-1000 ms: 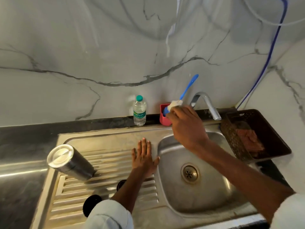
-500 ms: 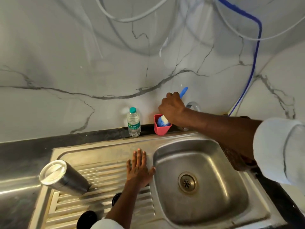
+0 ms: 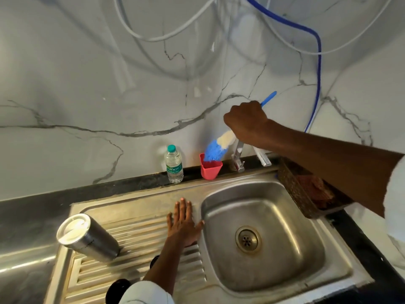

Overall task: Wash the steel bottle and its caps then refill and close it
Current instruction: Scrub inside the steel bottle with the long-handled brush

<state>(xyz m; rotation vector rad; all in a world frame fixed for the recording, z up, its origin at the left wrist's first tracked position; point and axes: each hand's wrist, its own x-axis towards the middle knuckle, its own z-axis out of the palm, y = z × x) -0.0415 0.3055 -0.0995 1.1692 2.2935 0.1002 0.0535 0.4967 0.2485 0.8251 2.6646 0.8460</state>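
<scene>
- The right hand [image 3: 246,122] is fisted around a blue bottle brush [image 3: 217,148], its bristle tip at the mouth of a red cup [image 3: 210,168].
- The left hand [image 3: 183,224] lies flat, fingers together, on the sink's drainboard [image 3: 135,229].
- The steel bottle [image 3: 87,238] stands tilted, base up, on the drainboard, well left of that hand.
- Two black caps [image 3: 116,289] lie near the left forearm, partly hidden.

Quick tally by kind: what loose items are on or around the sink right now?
Steel bottle: 1
Black caps: 2
Plastic water bottle: 1
Red cup: 1
Bottle brush: 1, in right hand
Brown basket: 1
Total: 7
</scene>
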